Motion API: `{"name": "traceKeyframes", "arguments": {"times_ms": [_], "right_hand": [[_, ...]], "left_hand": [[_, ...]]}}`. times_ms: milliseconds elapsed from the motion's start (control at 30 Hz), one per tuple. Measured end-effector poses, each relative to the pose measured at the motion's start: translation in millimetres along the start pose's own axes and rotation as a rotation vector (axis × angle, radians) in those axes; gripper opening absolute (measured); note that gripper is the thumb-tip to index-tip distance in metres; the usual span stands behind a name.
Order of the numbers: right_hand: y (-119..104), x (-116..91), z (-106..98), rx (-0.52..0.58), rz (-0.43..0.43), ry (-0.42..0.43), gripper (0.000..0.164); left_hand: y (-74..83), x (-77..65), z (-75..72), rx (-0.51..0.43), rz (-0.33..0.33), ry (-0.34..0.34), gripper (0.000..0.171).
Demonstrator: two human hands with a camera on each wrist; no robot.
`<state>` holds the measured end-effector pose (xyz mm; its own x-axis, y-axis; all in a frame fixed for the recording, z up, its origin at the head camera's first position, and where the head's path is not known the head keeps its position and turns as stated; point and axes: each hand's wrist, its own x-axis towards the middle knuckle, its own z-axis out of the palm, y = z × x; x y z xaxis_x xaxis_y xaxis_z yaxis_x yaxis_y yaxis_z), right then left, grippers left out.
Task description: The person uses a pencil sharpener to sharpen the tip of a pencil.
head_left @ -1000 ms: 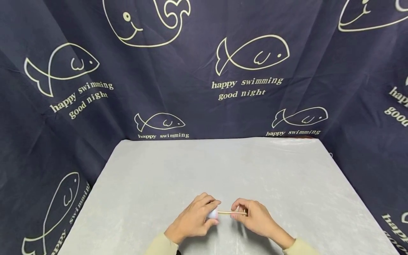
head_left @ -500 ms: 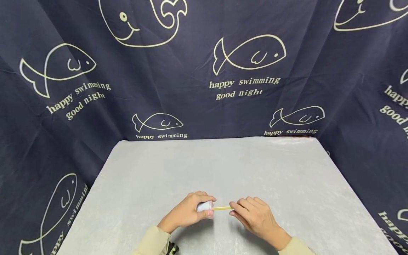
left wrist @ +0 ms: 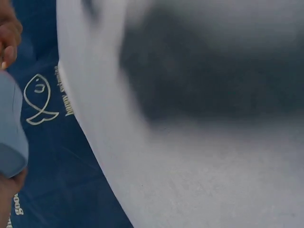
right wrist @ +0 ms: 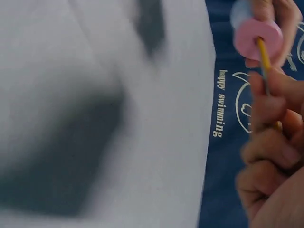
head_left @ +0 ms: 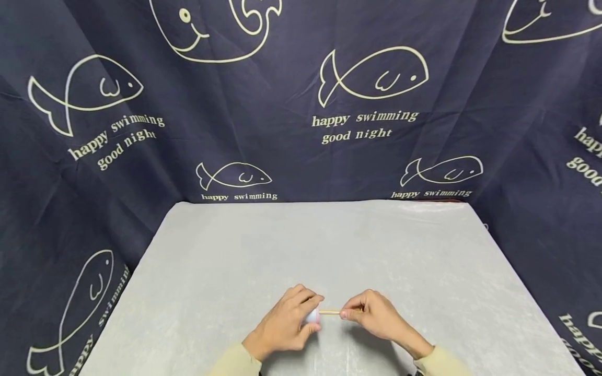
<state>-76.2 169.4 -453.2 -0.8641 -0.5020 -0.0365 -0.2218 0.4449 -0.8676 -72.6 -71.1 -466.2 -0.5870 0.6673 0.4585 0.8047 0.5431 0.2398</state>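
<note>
My left hand grips a pencil sharpener, a light-blue barrel with a pink end, held low over the table. In the right wrist view the pink end of the sharpener faces the camera, and a yellow pencil sticks into its hole. Fingers and thumb of my right hand pinch the pencil a short way from the sharpener. Most of the barrel is covered by my left hand in the head view. The left wrist view catches the blue sharpener at its left edge.
A pale grey cloth covers the table. Dark blue curtains with fish drawings and lettering hang behind it and along both sides. Shadows of the hands fall on the cloth.
Half a second ago the right hand was turned with its back up; now it has rolled back, thumb side showing. The left hand has rolled over the sharpener, covering more of it.
</note>
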Motion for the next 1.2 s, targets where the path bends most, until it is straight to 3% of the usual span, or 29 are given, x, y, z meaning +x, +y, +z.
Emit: {"name": "traceKeyframes", "arguments": {"times_ms": [67,133,267,367,567,733,833,900,1000,1100,1200], "right_hand": [[1.4,2.1,-2.2,0.109,0.053,-0.086,0.024],[3.7,2.8,-0.7,0.143,0.056,-0.104,0.026],[4.7,-1.4,5.9,-0.008,0.002,0.022,0.012],[8.4,-5.6,12.4,-0.204,-0.18,0.183,0.013],[12.2,-2.5,16.8,-0.625,-0.604,0.501,0.018],[9.0,4.8,14.7,-0.787,-0.843,0.704,0.034],[5.4,5.8,15.5,-0.799,-0.896,0.772,0.036],[2.9,4.4,17.0,-0.77,-0.885,0.759,0.036],[-0.8,-0.8,19.4,-0.672,-0.789,0.638,0.026],[-3.6,-7.1,19.5,-0.538,-0.583,0.469,0.011],[-6.6,-11.0,14.9,-0.348,-0.297,0.273,0.014]], "left_hand": [[0.2,-1.9,2.2,0.066,0.039,0.027,0.048],[-0.7,-2.3,1.9,0.102,0.062,0.029,0.049],[-4.4,0.1,-4.3,0.081,0.043,-0.036,0.048],[-7.1,3.0,-11.6,-0.009,-0.036,-0.117,0.047],[-12.3,8.9,-26.2,-0.281,-0.265,-0.242,0.044],[-16.1,14.9,-31.8,-0.501,-0.336,-0.291,0.036],[-16.9,16.7,-32.8,-0.592,-0.35,-0.315,0.033],[-16.4,16.3,-33.0,-0.584,-0.338,-0.317,0.032],[-13.3,12.7,-31.9,-0.494,-0.294,-0.296,0.032],[-8.0,6.3,-25.7,-0.378,-0.235,-0.241,0.035],[-2.1,-1.1,-13.8,-0.245,-0.144,-0.151,0.041]]}}
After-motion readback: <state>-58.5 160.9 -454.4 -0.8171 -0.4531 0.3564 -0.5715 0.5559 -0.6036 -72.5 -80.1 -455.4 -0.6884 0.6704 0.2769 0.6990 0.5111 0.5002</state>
